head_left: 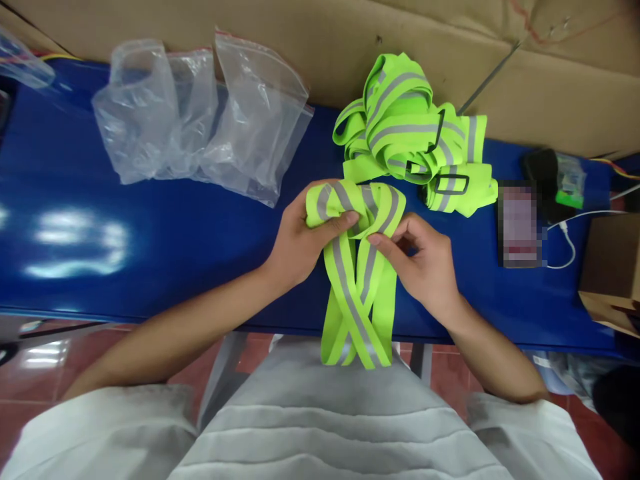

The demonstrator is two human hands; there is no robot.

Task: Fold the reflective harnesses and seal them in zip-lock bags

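Note:
A neon yellow-green reflective strap [345, 267] with a grey stripe is gathered in loops between my two hands, and its lower lengths cross and hang over the table's front edge. My left hand [305, 237] is closed on the left side of the loops, thumb on top. On the right side, my right hand [420, 257] pinches the strap between thumb and fingers. Just beyond my hands lies a heap of similar reflective straps [400, 127], with black buckles [451, 184] showing on it.
Clear plastic zip bags [250, 113] lie at the back left of the blue table [200, 233]. To the right are a phone [519, 223] with a blurred screen, a white cable [570, 247] and an open cardboard box [610, 267]. Brown cardboard [320, 40] lines the back.

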